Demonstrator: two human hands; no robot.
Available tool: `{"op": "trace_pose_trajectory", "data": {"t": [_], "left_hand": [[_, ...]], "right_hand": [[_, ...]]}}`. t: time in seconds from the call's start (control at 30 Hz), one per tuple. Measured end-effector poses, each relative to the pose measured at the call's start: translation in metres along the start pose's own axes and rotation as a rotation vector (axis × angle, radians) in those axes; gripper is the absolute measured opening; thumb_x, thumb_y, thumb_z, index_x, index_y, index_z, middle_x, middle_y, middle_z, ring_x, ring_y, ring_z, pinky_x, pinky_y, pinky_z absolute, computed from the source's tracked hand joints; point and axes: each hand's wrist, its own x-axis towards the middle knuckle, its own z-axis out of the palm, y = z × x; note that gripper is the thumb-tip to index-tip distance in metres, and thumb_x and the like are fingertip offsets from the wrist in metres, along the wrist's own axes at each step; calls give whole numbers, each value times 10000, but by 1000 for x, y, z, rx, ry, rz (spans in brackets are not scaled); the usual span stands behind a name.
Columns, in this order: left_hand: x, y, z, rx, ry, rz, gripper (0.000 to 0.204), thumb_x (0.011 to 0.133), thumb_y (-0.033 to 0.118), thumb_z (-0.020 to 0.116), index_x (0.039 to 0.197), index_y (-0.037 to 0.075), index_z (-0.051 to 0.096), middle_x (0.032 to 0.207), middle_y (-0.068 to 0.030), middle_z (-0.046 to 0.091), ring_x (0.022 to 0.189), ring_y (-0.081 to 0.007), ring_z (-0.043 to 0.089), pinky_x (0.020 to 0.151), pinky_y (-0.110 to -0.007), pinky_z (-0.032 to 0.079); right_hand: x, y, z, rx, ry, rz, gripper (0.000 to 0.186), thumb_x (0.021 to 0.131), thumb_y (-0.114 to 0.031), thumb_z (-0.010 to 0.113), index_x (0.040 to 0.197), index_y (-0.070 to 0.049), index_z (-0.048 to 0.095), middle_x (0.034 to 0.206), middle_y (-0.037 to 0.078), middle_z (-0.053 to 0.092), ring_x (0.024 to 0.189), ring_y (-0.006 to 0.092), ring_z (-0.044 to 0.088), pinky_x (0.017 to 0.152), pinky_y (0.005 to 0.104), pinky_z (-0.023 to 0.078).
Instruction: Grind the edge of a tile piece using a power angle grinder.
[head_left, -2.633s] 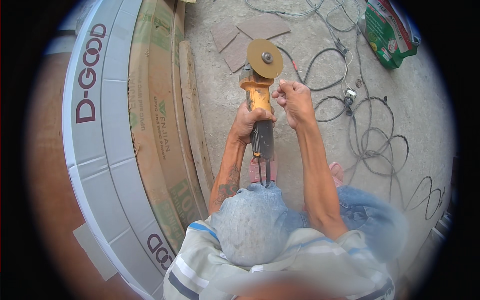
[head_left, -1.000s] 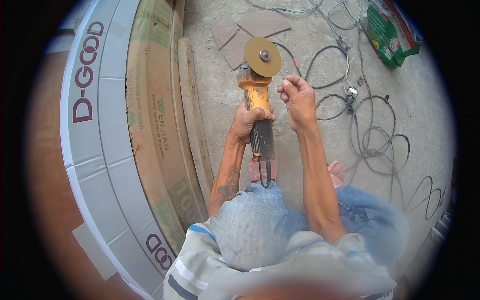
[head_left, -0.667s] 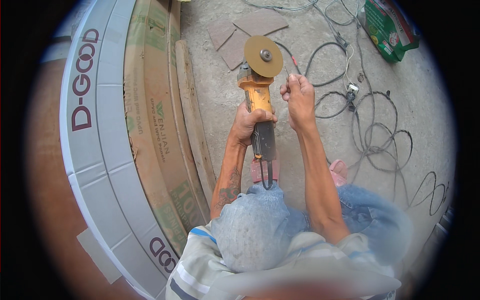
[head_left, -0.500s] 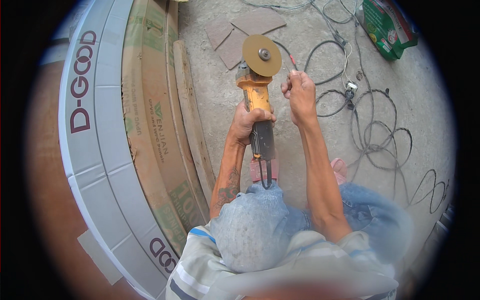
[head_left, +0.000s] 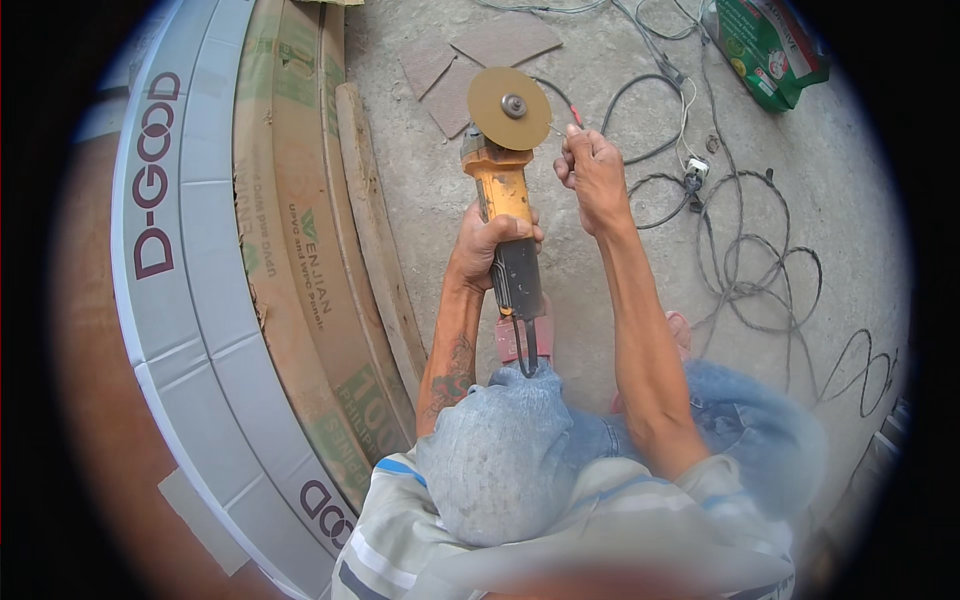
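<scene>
My left hand [head_left: 482, 248] is closed around the body of a yellow and black angle grinder [head_left: 503, 182], held upright above my raised jeans-clad knee, with its cord loop down by the knee. A thin tan disc [head_left: 505, 125] with a metal nut at its centre sits at the grinder's top. My right hand [head_left: 594, 180] is raised just right of the disc, fingertips pinched on what looks like a thin wire-like piece beside the disc's edge; its exact shape is too small to tell.
Long white cartons [head_left: 215, 300], brown cartons [head_left: 295, 330] and a timber board [head_left: 385, 260] lie along the left. Broken pinkish tiles [head_left: 505, 40] lie on concrete ahead, tangled cords [head_left: 750, 290] at right, a green bag [head_left: 775, 75] at upper right. A pink sandal [head_left: 523, 340] shows below.
My right hand has risen along the disc's right side, its fingers still pinched. The grinder in my left hand has shifted slightly left and up in the view, as has the background.
</scene>
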Motion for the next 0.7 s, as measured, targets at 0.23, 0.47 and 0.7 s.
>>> {"op": "trace_pose_trajectory", "data": {"t": [0.23, 0.47, 0.7], "left_hand": [[1, -2, -1, -19, -1, -4, 403, 670, 153, 715, 983, -44, 554, 777, -120, 642, 614, -178, 651, 572, -294, 575], [0, -2, -1, -33, 9, -5, 395, 671, 156, 715, 972, -46, 559, 770, -123, 644, 605, -180, 649, 570, -297, 575], [-2, -1, -1, -12, 17, 3, 382, 675, 162, 710, 961, -47, 565, 753, -130, 651, 590, -177, 645, 565, -293, 572]], "right_hand": [[0, 2, 2, 28, 6, 40, 222, 960, -212, 577, 835, -38, 520, 697, -5, 472, 601, 80, 486, 506, 199, 351], [-1, 1, 1, 19, -24, 63, 204, 951, -196, 593, 855, -28, 529, 697, 5, 501, 600, 75, 476, 525, 195, 366], [1, 3, -1, -3, -51, 61, 208, 942, -208, 617, 873, -24, 547, 681, 13, 541, 587, 63, 461, 535, 188, 369]]}}
